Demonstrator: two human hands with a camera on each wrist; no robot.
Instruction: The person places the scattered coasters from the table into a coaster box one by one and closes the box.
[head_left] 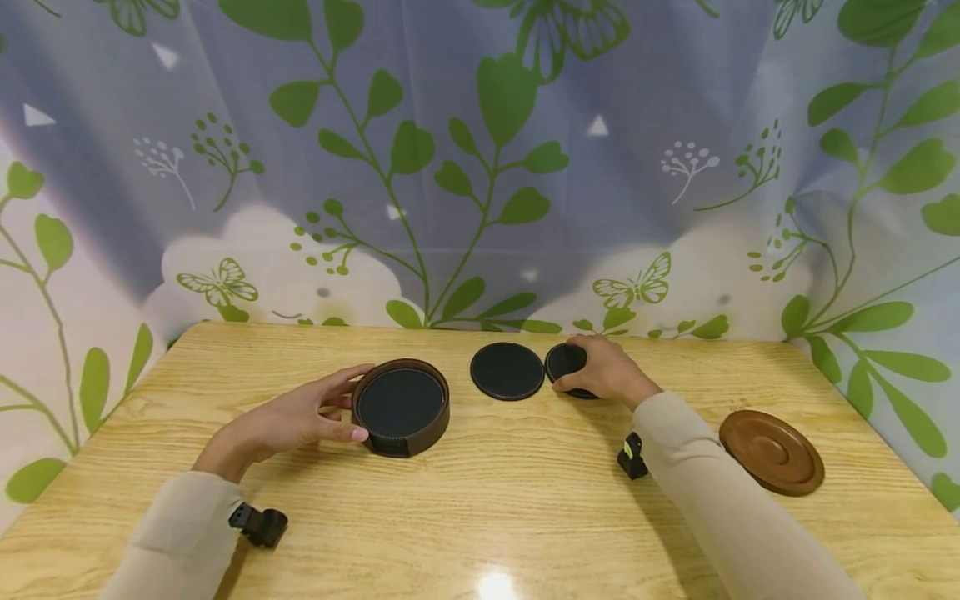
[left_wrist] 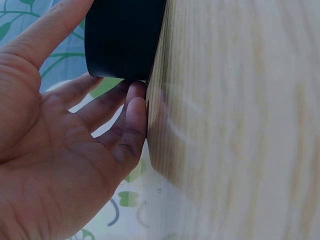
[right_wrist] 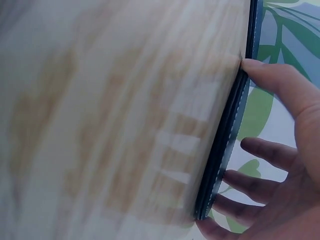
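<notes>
A round, dark brown coaster holder (head_left: 432, 432) with a notch at its front stands on the table, a black coaster (head_left: 401, 402) inside it. My left hand (head_left: 300, 418) holds the holder's left side, thumb towards the front and fingers behind. In the left wrist view its fingertips touch the dark wall (left_wrist: 125, 40). Two black round shapes lie side by side to the right: a stitched coaster (head_left: 507, 371) and, just beside it, a small stack of coasters (head_left: 562, 360). My right hand (head_left: 611, 371) grips that stack by its edges; the right wrist view shows layered rims (right_wrist: 225, 135).
A round brown wooden plate or lid (head_left: 772, 452) lies on the table's right side, near my right forearm. Behind the wooden table (head_left: 420, 525) hangs a curtain (head_left: 450, 250) with green leaves and butterflies. Small black devices (head_left: 258, 525) are strapped to both wrists.
</notes>
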